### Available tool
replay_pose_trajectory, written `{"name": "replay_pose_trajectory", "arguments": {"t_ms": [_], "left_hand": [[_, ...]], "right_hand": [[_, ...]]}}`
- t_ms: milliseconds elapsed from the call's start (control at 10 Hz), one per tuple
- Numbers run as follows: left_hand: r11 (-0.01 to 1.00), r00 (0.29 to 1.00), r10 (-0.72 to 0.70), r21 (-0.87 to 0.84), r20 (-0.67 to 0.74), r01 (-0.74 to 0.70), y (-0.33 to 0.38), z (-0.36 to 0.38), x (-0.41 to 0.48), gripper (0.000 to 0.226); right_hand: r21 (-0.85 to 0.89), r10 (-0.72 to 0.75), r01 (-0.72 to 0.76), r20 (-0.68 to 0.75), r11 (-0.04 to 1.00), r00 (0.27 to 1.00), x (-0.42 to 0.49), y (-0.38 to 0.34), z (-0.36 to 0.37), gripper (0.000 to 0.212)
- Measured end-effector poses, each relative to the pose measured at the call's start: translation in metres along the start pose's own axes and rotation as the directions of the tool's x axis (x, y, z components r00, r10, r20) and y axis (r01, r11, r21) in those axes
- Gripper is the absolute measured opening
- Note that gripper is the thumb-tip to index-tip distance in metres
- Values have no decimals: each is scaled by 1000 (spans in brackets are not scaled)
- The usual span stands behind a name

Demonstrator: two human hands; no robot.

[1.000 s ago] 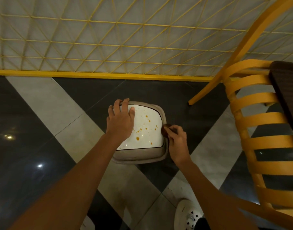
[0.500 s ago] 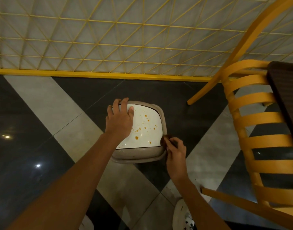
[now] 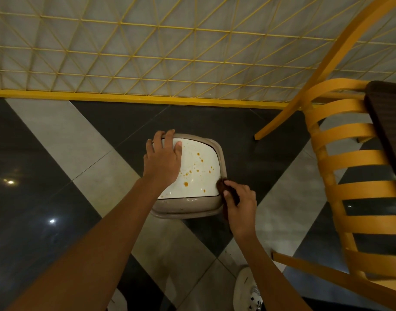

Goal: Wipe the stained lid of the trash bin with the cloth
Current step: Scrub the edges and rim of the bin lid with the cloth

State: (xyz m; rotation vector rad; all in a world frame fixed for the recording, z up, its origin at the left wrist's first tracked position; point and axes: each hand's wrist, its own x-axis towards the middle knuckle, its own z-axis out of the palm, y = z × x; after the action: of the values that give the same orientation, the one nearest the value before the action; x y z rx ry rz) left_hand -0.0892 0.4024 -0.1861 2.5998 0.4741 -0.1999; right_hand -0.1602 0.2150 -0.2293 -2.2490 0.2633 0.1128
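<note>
Floor point(image 3: 57, 153) is dark and pale tile in diagonal bands, with a yellow mesh fence point(image 3: 147, 52) across the top of the frame. The trash bin point(image 3: 188, 205) sits mid-frame on the tile.

Change over the last second: the right hand point(image 3: 241, 202) has slid down the bin's right edge, from about mid-height to the lower right corner of the lid point(image 3: 199, 176). It pinches the dark brown cloth point(image 3: 221, 186) between thumb and fingers. The cloth touches the lid's edge at that corner and is not yet on the spotted area.

The left hand point(image 3: 163, 160) hasn't moved. Its fingers are curled over the bin's far rim at the upper left and its thumb lies on the white lid, bracing it.

The orange-brown stains point(image 3: 185, 184) look the same as before, scattered from centre to lower left of the lid. I read this as wiping barely started, or only the rim being worked. The next stroke needs to sweep left across the spots.

Containers: only the bin. Its lid is closed and flat in the taupe frame, so I can't see what's inside.

A yellow slatted chair point(image 3: 349, 158) stands close on the right, with a dark tabletop point(image 3: 388, 122) behind it. That leaves the right elbow little room.
</note>
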Motion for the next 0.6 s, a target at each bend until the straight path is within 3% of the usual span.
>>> {"name": "replay_pose_trajectory", "arguments": {"t_ms": [100, 300, 500, 600], "left_hand": [[1000, 1000, -3, -1, 3, 3, 0, 0, 1, 49], [1000, 1000, 4, -10, 4, -4, -1, 1, 1, 48], [1000, 1000, 6, -4, 6, -6, -2, 1, 0, 48], [1000, 1000, 16, -7, 1, -16, -2, 0, 1, 48]], "right_hand": [[212, 64, -51, -57, 976, 996, -2, -2, 6, 25], [365, 212, -167, -87, 916, 973, -21, -4, 17, 27], [359, 289, -216, -163, 908, 943, -32, -2, 22, 26], [308, 339, -291, -113, 906, 934, 1, -12, 14, 28]]}}
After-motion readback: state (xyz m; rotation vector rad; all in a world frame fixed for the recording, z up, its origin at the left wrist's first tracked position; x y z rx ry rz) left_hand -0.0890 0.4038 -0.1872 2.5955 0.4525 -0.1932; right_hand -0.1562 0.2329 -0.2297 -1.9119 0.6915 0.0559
